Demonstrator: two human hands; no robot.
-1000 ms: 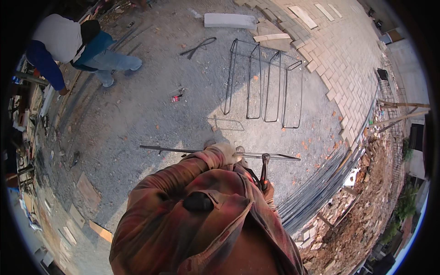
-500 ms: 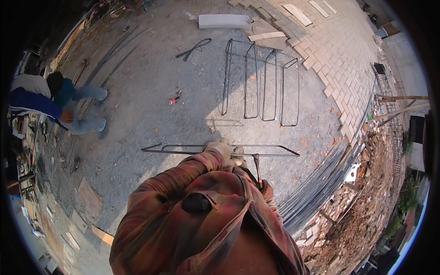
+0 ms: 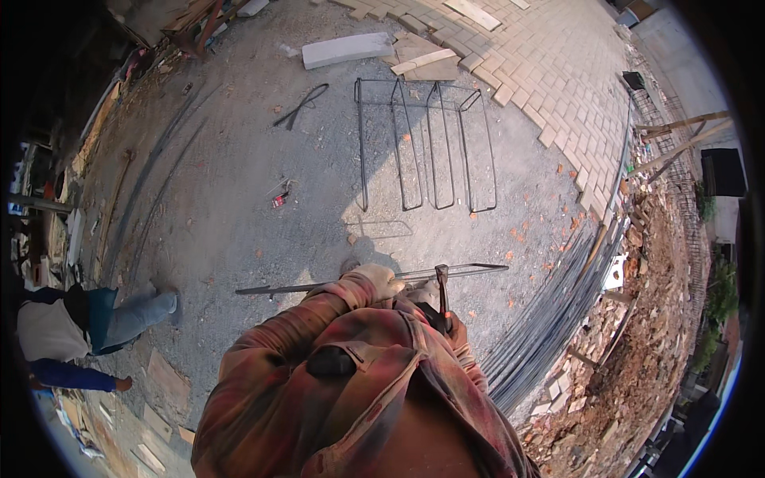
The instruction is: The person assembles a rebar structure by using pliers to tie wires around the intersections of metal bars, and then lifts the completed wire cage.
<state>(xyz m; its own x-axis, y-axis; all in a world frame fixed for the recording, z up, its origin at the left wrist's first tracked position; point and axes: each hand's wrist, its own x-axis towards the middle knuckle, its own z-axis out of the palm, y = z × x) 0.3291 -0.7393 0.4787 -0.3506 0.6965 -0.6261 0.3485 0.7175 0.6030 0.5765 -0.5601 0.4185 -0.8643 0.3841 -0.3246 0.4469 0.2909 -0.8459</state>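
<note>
A long, narrow steel rebar stirrup (image 3: 271,290) lies crosswise in front of me, with parts sticking out on both sides of my body. My left hand (image 3: 374,280), in a pale glove, is closed around its middle. Nippers (image 3: 443,296) with orange-and-black handles point away from me, their head overlapping the right half of the stirrup. My right hand (image 3: 457,331) grips the handles and is partly hidden by my jacket. A pale shape between the hands is too covered to make out.
Several bent rebar frames (image 3: 408,159) stand ahead on the gravel, near a white block (image 3: 347,50) and paving bricks (image 3: 550,88). Bundled steel rods (image 3: 550,307) lie right, beside rubble (image 3: 637,319). A co-worker (image 3: 88,323) is at the left; a bent wire loop (image 3: 301,105) lies ahead.
The stirrup has tilted, its left end lower and its right end higher in view. Both hands have shifted slightly left and lower. The co-worker appears nearer the lower left as my view turned.
</note>
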